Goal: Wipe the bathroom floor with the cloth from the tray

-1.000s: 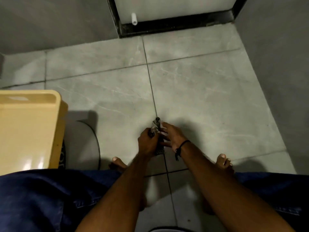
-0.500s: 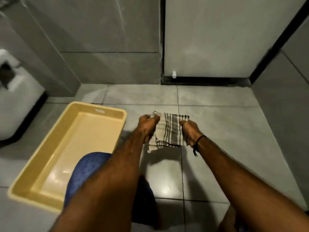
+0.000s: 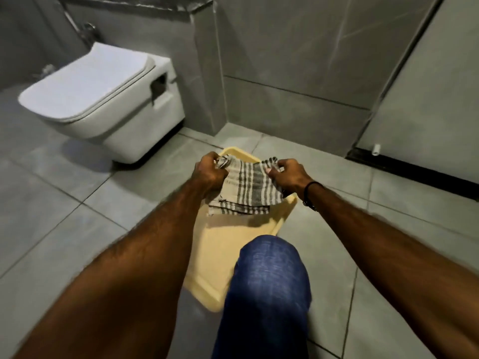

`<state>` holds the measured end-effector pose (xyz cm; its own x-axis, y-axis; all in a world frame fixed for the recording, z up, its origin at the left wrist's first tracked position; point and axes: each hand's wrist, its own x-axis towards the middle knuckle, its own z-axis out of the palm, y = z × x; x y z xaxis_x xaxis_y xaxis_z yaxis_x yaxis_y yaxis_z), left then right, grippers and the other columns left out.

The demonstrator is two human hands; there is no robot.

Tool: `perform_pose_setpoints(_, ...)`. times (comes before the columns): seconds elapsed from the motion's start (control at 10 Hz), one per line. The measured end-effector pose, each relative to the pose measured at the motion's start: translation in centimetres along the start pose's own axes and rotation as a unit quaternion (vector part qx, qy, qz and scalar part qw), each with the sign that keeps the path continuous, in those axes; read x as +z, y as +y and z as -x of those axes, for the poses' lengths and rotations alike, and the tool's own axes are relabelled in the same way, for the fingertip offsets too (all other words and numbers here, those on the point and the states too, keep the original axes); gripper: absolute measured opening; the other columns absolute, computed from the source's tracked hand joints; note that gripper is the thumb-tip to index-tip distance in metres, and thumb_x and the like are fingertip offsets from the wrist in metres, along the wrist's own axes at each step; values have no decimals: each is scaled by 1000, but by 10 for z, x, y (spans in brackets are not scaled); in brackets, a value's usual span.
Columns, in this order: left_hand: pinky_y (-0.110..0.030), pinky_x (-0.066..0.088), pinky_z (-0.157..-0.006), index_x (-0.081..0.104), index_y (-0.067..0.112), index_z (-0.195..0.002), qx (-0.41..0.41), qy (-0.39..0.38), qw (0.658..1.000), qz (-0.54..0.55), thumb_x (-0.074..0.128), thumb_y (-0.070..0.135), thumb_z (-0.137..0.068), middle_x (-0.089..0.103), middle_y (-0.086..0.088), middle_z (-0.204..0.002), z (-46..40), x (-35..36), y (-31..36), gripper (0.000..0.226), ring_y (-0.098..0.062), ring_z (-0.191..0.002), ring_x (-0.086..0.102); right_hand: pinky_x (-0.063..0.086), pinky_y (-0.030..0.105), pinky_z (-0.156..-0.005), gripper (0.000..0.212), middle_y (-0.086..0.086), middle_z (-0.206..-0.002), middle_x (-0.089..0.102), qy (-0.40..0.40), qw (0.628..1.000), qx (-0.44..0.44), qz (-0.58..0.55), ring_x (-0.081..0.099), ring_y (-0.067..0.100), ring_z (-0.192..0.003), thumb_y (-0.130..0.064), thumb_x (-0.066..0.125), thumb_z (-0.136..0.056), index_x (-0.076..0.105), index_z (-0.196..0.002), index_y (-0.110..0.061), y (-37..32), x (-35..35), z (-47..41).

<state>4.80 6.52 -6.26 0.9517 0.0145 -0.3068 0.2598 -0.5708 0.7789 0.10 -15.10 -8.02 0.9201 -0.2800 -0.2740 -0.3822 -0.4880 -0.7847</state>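
The left hand (image 3: 210, 172) and right hand (image 3: 286, 173) each pinch a corner of the cloth (image 3: 250, 186), holding it flat over the tray (image 3: 220, 255), maybe to put it back.

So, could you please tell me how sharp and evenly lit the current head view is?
Head view: dim, soft light; the forearms and blue-jeaned knee are smeared by motion blur, while the striped cloth and toilet read fairly clearly; wide-angle distortion bends the wall lines; a soft shadow lies under the toilet.
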Motion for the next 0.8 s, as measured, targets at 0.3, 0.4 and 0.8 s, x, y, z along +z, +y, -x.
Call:
perform_pose_setpoints(0.3, -31, 47, -39, 48, 9, -112, -80, -71, 988, -109, 54, 7, -97, 65, -21, -97, 4, -3, -75, 16, -27, -61, 60, 56, 34, -76, 27, 14, -107, 75, -103, 992, 0, 76, 71, 28, -89, -28, 68, -95, 70, -114, -9, 26, 70, -8)
perform_pose_setpoints(0.4, -36, 58, -48, 48, 10, -118, -79, -88, 982, -145, 57, 3, -96, 62, -20, -113, 5, 1, -75, 24, -33, -86, 69, 59, 26, -74, 25, 17, -117, 74, -94, 992, -11, 79, 73, 27, -90, -20, 65, -96, 69, -119, -10, 35, 70, -6)
perform_pose_setpoints(0.8, -48, 48, -96, 48, 12, -138, 251, 42, 846, -468, 47, 31, -100, 53, -13, -141, 42, 1, 94, 43, -36, -125, 53, 61, 33, -55, 5, 21, -93, 73, 93, 968, -35, -231, 70, 20, -58, -4, 67, -94, 71, -93, -7, -3, -140, 85)
